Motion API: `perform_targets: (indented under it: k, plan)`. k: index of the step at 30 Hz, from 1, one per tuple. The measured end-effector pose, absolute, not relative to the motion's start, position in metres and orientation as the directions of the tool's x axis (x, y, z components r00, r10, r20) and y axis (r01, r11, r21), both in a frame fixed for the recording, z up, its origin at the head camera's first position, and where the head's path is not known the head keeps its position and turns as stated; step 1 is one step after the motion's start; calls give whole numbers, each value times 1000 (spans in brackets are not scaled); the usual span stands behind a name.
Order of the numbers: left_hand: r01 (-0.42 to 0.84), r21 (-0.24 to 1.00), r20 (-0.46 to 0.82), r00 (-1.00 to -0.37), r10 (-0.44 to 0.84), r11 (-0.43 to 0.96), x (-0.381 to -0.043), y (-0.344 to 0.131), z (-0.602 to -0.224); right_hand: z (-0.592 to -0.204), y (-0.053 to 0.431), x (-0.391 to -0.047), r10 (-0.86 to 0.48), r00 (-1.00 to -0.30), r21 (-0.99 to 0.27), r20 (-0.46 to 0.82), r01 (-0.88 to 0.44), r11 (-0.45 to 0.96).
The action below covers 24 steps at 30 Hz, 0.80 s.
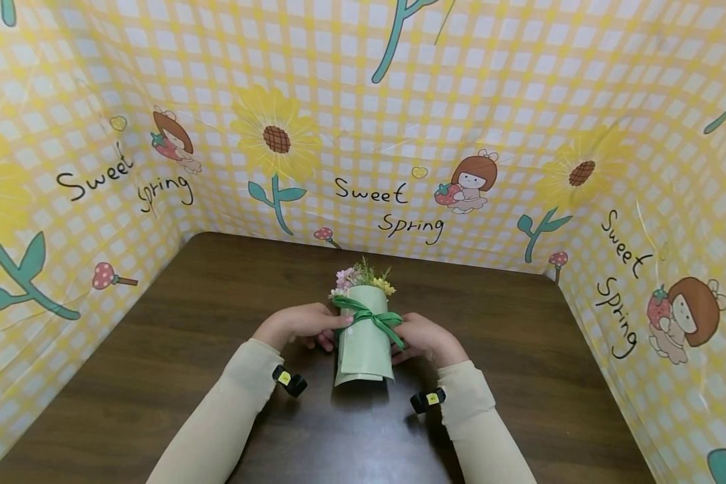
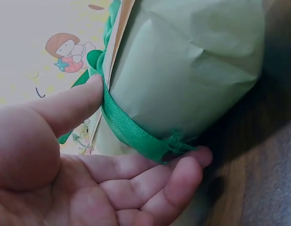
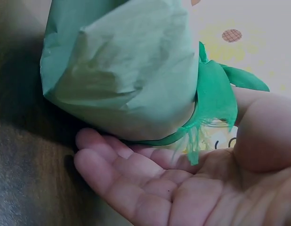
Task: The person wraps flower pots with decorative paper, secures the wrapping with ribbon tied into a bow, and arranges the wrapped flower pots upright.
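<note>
A small bouquet wrapped in pale green paper (image 1: pixel 366 353) lies at the middle of the dark table, its pink and yellow flowers (image 1: pixel 361 277) toward the back. Round the paper runs a green ribbon (image 1: pixel 369 314), tied in a bow on top. My left hand (image 1: pixel 302 324) holds the bouquet's left side; its thumb presses at the ribbon (image 2: pixel 129 129) and its fingers curl in below. On the opposite side my right hand (image 1: pixel 425 337) holds it, fingers reaching under the paper (image 3: pixel 131 84). The ribbon's frayed end (image 3: pixel 193 141) hangs near that palm. The right thumb's tip is hidden behind the ribbon.
The brown wooden table (image 1: pixel 490 302) spreads out around the bouquet. A yellow checked cloth (image 1: pixel 363 134) with sunflowers and cartoon figures walls the table at the back and both sides. Black straps (image 1: pixel 289 380) sit on both wrists.
</note>
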<state>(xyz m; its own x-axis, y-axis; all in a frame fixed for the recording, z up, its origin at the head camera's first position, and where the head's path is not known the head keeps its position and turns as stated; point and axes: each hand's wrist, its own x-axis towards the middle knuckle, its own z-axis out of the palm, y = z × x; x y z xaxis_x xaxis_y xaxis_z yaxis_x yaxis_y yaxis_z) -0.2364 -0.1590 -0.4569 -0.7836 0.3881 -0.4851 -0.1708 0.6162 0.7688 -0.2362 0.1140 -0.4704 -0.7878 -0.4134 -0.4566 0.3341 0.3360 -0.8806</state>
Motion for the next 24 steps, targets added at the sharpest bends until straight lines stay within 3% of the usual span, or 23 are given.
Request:
perform_targets:
  k: [13,24]
  plan:
    - [-192,794,-475,-788,392,576,-239,-155,-460,-475,116,-238,-462,-763,-891,-451,360,276]
    - [-129,858,-342,-866,365,497,-232,-149,-442,-449,117,-233,-372,-860,-923,-349,247,294]
